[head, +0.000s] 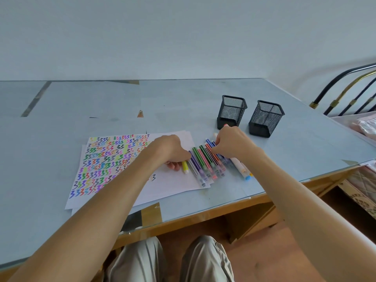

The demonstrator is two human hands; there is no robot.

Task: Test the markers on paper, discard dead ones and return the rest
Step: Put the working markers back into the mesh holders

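Bright marker barrels (211,161), ranked side by side where the scribbled paper (105,159) meets the pale blue tabletop (61,119), long axes running from far-left to near-right, caps toward the near edge. Left hand (171,151) curled at the left end of the row, fingers closed around a yellow marker (185,167) just beside the purple one. Right hand (232,143) down on the far, right part of the row, fingertips pinched among the blue and red barrels; which one is actually gripped, impossible to tell. White-bodied marker (240,167) with a blue cap at the right flank, touching its neighbours. Two black mesh cups (250,117) upright on the far right, apart from each other, seemingly empty, the left one just beyond the right knuckles. Sheet nearly filled with coloured zigzags on its left half, bare on its right, directly under the left hand. Likely step: picking the next marker for testing. Yellow marker already over blank paper, so the left hand nearer the writing spot; right hand nearer the cups, best placed for returning or discarding. Risk, as a judgement only: a careless lift rolling the packed row off the sheet toward the near table edge.
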